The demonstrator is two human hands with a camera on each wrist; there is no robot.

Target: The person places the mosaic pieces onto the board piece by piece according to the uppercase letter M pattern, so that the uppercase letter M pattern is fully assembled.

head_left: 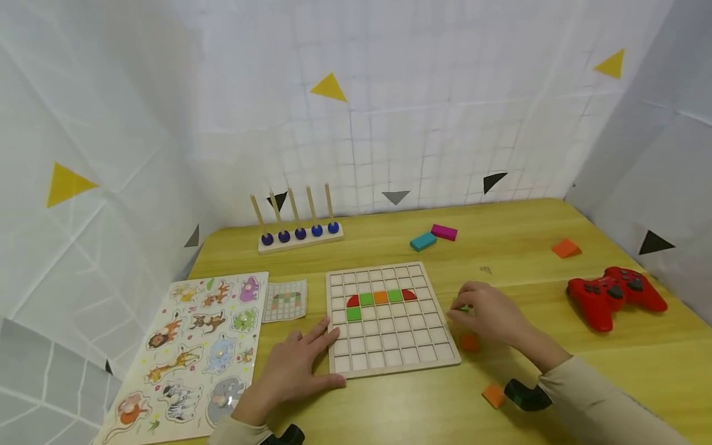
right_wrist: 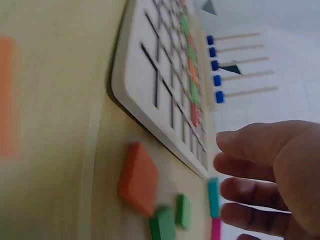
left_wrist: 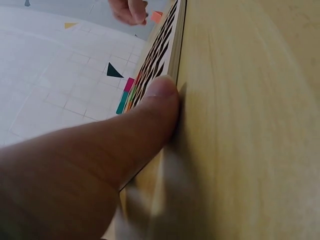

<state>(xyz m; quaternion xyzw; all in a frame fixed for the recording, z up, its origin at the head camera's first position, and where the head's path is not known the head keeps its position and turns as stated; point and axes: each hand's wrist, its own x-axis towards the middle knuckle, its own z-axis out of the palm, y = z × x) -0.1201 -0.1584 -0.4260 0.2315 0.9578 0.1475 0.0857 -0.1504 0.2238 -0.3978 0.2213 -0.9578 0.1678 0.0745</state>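
Observation:
A wooden grid board (head_left: 389, 337) lies flat in the middle of the yellow table (head_left: 523, 235). It holds a row of red, green and orange tiles (head_left: 381, 297), with one green tile (head_left: 353, 314) below the row. My left hand (head_left: 303, 361) rests on the table with straight fingers at the board's near left corner, and its thumb (left_wrist: 155, 100) presses the board's edge (left_wrist: 176, 45). My right hand (head_left: 489, 312) hovers just right of the board with loosely bent fingers (right_wrist: 250, 167) and holds nothing. Two small green tiles (right_wrist: 172, 217) lie on the table near its fingertips. An orange tile (right_wrist: 139, 177) lies beside them.
A red game controller (head_left: 614, 293) sits at the right. Loose orange tiles (head_left: 493, 394) (head_left: 565, 248) and teal and magenta blocks (head_left: 432, 237) lie about. A peg rack (head_left: 300, 232) stands at the back. An animal puzzle (head_left: 194, 352) and a pattern card (head_left: 285, 300) lie at the left.

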